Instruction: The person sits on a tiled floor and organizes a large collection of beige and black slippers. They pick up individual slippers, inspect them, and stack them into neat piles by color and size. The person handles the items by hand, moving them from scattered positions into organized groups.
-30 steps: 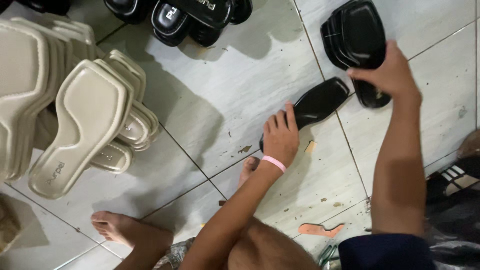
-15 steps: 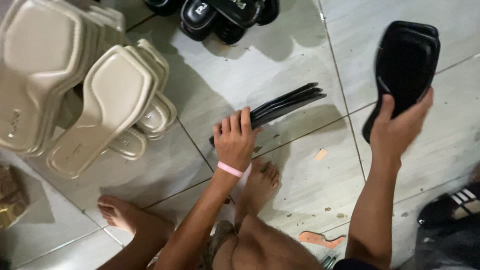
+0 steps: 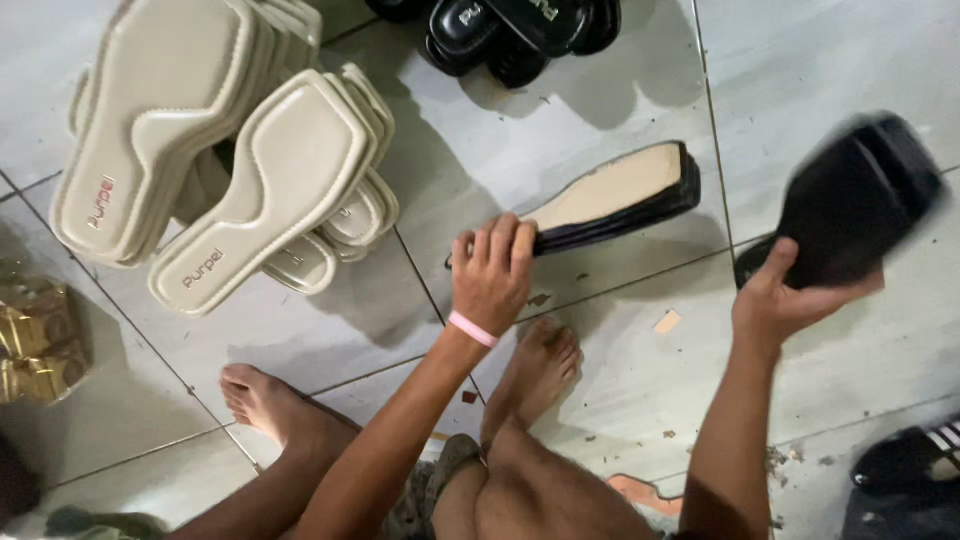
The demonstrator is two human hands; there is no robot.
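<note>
At the bottom of the view, two bare feet (image 3: 400, 400) rest on the pale tiled floor (image 3: 830, 60), knees bent above them. Just beyond, the left hand (image 3: 492, 275), a pink wristband (image 3: 472, 329) at its wrist, closes its fingers over the near end of a black sole with a tan face (image 3: 615, 198), which lies tilted on edge on the tiles. The right hand (image 3: 785, 295) grips a stack of black soles (image 3: 855, 200), blurred, lifted off the floor. Further left, cream sandal soles (image 3: 220, 150) lie heaped in overlapping piles. At the far edge sit black sandals (image 3: 510, 30).
</note>
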